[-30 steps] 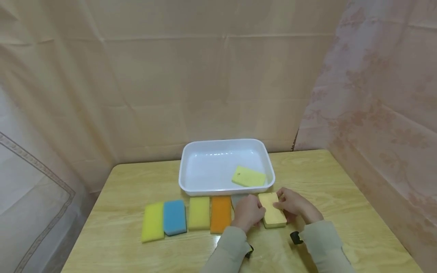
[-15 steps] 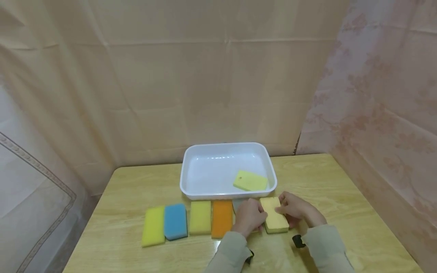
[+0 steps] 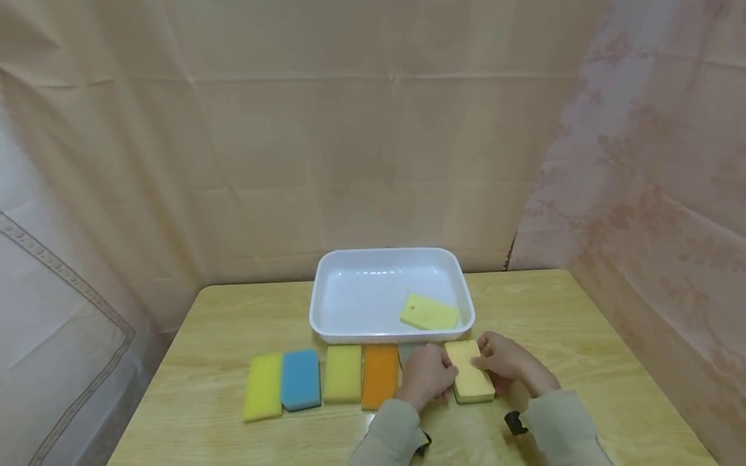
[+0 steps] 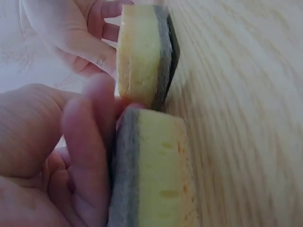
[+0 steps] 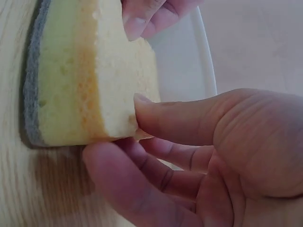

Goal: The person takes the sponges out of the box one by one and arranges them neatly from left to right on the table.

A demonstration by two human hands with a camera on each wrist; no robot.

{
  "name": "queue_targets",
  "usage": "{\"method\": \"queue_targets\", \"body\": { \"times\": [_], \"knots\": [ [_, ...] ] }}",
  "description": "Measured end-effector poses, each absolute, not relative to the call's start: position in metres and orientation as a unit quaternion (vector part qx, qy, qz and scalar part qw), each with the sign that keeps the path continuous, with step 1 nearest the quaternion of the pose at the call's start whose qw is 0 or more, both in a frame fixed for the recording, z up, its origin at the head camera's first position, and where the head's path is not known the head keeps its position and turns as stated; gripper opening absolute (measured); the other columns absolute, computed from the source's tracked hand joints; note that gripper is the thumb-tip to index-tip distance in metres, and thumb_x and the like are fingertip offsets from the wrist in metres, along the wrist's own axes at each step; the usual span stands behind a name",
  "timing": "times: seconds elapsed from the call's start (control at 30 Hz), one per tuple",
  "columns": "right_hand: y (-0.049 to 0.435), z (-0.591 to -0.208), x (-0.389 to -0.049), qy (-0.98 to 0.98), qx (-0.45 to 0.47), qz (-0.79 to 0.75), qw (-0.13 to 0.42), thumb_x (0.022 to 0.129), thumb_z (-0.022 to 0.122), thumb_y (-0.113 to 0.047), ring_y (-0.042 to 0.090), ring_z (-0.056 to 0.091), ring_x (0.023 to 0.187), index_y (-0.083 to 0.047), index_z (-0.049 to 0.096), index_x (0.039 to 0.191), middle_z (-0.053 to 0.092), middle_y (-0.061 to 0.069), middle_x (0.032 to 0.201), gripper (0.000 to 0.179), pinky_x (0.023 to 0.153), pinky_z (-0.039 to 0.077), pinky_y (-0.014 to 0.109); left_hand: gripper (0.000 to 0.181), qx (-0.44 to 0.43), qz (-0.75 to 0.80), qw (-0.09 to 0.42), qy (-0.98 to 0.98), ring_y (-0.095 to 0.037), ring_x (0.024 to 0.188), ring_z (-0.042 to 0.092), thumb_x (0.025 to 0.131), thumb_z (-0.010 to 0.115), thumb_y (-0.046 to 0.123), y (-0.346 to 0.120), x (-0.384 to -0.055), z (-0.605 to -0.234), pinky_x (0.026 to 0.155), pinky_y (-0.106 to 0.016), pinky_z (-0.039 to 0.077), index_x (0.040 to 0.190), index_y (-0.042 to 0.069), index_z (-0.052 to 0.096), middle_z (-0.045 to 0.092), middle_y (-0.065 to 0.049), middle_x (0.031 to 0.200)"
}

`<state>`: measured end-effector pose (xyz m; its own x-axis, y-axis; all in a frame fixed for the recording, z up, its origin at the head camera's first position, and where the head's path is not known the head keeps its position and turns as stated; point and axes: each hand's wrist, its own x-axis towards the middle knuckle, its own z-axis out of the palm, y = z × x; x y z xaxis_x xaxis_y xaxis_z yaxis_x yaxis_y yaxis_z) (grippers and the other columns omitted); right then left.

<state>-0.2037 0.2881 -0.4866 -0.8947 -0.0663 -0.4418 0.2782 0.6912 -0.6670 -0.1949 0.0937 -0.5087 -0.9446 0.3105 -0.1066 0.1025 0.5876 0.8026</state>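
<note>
A pale yellow sponge with a dark scouring layer underneath lies at the right end of a row of sponges. My right hand holds its right edge, thumb on top; the right wrist view shows the fingers curled at its side. My left hand grips the left edge, its thumb on the top face. Beneath the left hand lies a grey-topped sponge, largely hidden from the head view, with its scouring layer facing up.
A white tray stands just behind the row, with a light yellow sponge inside. Leftward lie an orange sponge, a yellow one, a blue one and a brighter yellow one. Curtains hang behind the table.
The head view has tilted slightly up, so everything sits a little lower in it. Both hands stay at the pale yellow sponge, which keeps its place beside the row.
</note>
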Motion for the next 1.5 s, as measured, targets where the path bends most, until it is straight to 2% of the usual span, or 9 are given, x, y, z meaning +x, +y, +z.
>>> {"method": "queue_targets", "body": {
  "times": [0.33,0.47,0.6,0.63,0.83,1.13,1.33,1.4,1.5],
  "knots": [
    [0.289,-0.476,-0.2,0.904,0.052,-0.36,0.224,0.099,0.066,-0.017,0.023,0.063,0.069,0.003,0.055,0.121,0.063,0.011,0.093,0.032,0.055,0.057,0.038,0.017,0.137,0.452,0.088,0.877,-0.001,0.032,0.047,0.088,0.071,0.005,0.092,-0.192,-0.503,0.036,-0.018,0.042,0.072,0.006,0.074,0.049,0.011,0.04],
    [0.29,-0.465,-0.197,0.909,0.032,-0.363,0.205,0.1,0.063,-0.017,0.024,0.061,0.065,0.004,0.054,0.125,0.063,0.011,0.09,0.033,0.053,0.057,0.038,0.009,0.164,0.431,0.065,0.885,-0.001,0.044,0.056,0.087,0.074,0.01,0.087,-0.194,-0.497,0.05,-0.02,0.05,0.083,0.003,0.078,0.061,0.008,0.05],
    [0.289,-0.452,-0.198,0.912,0.002,-0.366,0.186,0.102,0.061,-0.017,0.024,0.061,0.061,0.004,0.055,0.125,0.062,0.012,0.085,0.031,0.052,0.057,0.038,0.016,0.193,0.404,0.046,0.893,-0.003,0.065,0.064,0.088,0.076,0.017,0.083,-0.196,-0.488,0.065,-0.021,0.054,0.097,0.003,0.078,0.073,0.003,0.072],
    [0.289,-0.449,-0.199,0.913,-0.005,-0.364,0.184,0.102,0.061,-0.017,0.024,0.061,0.062,0.004,0.055,0.125,0.062,0.012,0.085,0.033,0.052,0.057,0.037,0.017,0.197,0.401,0.049,0.893,-0.003,0.067,0.064,0.089,0.076,0.019,0.082,-0.196,-0.485,0.065,-0.022,0.054,0.098,0.004,0.078,0.073,0.003,0.076],
    [0.287,-0.431,-0.21,0.918,-0.039,-0.348,0.186,0.102,0.061,-0.017,0.025,0.061,0.068,0.006,0.054,0.128,0.064,0.014,0.089,0.036,0.054,0.058,0.037,0.023,0.206,0.374,0.076,0.901,-0.003,0.062,0.055,0.092,0.075,0.024,0.075,-0.199,-0.465,0.061,-0.021,0.049,0.105,0.005,0.076,0.065,0.008,0.071],
    [0.278,-0.408,-0.229,0.933,-0.094,-0.294,0.184,0.101,0.064,-0.018,0.023,0.065,0.07,0.012,0.058,0.127,0.068,0.013,0.097,0.041,0.057,0.059,0.035,0.021,0.203,0.302,0.07,0.929,-0.01,0.07,0.064,0.093,0.072,0.027,0.063,-0.213,-0.438,0.065,-0.028,0.052,0.101,0.008,0.078,0.074,0.002,0.086],
    [0.273,-0.389,-0.246,0.934,-0.123,-0.27,0.2,0.099,0.065,-0.016,0.028,0.068,0.084,0.013,0.058,0.126,0.068,0.021,0.108,0.04,0.06,0.06,0.037,0.028,0.187,0.247,0.086,0.947,-0.022,0.085,0.069,0.096,0.068,0.033,0.058,-0.228,-0.42,0.071,-0.035,0.056,0.106,0.009,0.077,0.075,-0.001,0.101],
    [0.27,-0.383,-0.253,0.933,-0.129,-0.262,0.211,0.099,0.065,-0.016,0.03,0.068,0.086,0.013,0.057,0.127,0.067,0.024,0.112,0.041,0.062,0.06,0.038,0.027,0.186,0.23,0.09,0.951,-0.022,0.083,0.067,0.097,0.067,0.035,0.055,-0.235,-0.416,0.07,-0.035,0.055,0.102,0.01,0.076,0.074,0.0,0.098],
    [0.265,-0.379,-0.263,0.934,-0.127,-0.246,0.227,0.1,0.064,-0.017,0.03,0.068,0.088,0.012,0.056,0.128,0.067,0.023,0.115,0.042,0.064,0.061,0.038,0.028,0.185,0.216,0.105,0.953,-0.018,0.067,0.059,0.097,0.068,0.034,0.052,-0.245,-0.41,0.059,-0.032,0.048,0.086,0.009,0.073,0.064,0.002,0.075]
  ]
}}
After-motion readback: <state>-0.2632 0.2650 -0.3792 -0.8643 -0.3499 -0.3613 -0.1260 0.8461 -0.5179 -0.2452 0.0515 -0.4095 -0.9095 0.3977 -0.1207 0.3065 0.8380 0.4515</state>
